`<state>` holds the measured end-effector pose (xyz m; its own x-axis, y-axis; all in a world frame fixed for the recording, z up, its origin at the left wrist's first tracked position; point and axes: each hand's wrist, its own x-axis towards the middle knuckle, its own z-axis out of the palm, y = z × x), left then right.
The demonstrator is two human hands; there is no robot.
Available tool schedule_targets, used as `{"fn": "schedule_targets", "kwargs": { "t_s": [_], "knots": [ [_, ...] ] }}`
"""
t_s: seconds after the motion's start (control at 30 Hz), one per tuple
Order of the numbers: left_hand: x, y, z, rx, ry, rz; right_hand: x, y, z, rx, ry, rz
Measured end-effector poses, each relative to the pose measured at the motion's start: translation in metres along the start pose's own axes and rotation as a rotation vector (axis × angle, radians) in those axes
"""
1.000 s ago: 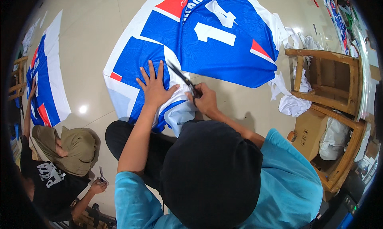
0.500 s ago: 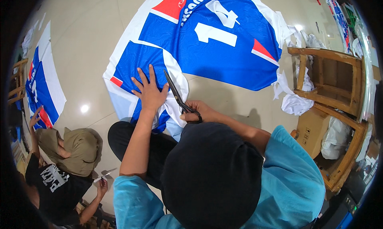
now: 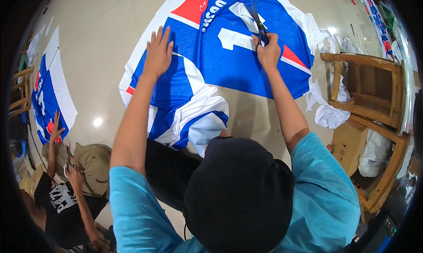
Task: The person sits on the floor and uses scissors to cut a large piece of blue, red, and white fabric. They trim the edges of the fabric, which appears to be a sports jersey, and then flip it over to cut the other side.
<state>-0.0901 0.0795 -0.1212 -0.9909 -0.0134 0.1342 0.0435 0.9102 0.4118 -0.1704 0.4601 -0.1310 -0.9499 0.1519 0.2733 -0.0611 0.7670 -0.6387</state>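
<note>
My left hand (image 3: 157,54) is open, fingers stretched over the upper left of a blue, white and red printed cloth (image 3: 288,79) spread on the floor. My right hand (image 3: 268,53) holds black scissors (image 3: 257,21) over the right part of the cloth, their blades pointing up and away from me across the large white printed figures. Below my left hand, the nearer part of the cloth (image 3: 198,98) lies rumpled, with white and light blue folds close to my body.
A co-worker (image 3: 61,200) at the lower left holds scissors (image 3: 69,160) beside another printed cloth (image 3: 66,90) on the tiled floor (image 3: 97,63). At the right stand wooden frames (image 3: 361,103), a cardboard box (image 3: 343,147), a white bag (image 3: 373,151) and white scraps (image 3: 332,116).
Both my hands have moved forward, the right with the scissors also rightward onto the printed figures. The near cloth is more bunched. The co-worker has raised the scissors toward the cloth at left.
</note>
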Motion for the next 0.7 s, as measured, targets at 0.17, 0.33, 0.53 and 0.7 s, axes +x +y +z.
{"fn": "schedule_targets", "kwargs": {
  "t_s": [0.17,0.33,0.53,0.7],
  "knots": [
    [0.057,-0.022,0.017,0.038,-0.065,0.071,0.016,0.011,0.02,-0.128,-0.026,-0.116],
    [0.059,-0.042,0.038,0.272,-0.268,-0.197,0.029,0.031,0.019,-0.172,0.053,-0.097],
    [0.053,-0.065,0.053,0.343,0.0,-0.181,0.061,0.05,0.013,-0.148,0.042,-0.055],
    [0.054,-0.071,0.048,0.299,0.06,-0.062,0.085,0.045,0.017,-0.211,0.024,-0.045]
  ]
}}
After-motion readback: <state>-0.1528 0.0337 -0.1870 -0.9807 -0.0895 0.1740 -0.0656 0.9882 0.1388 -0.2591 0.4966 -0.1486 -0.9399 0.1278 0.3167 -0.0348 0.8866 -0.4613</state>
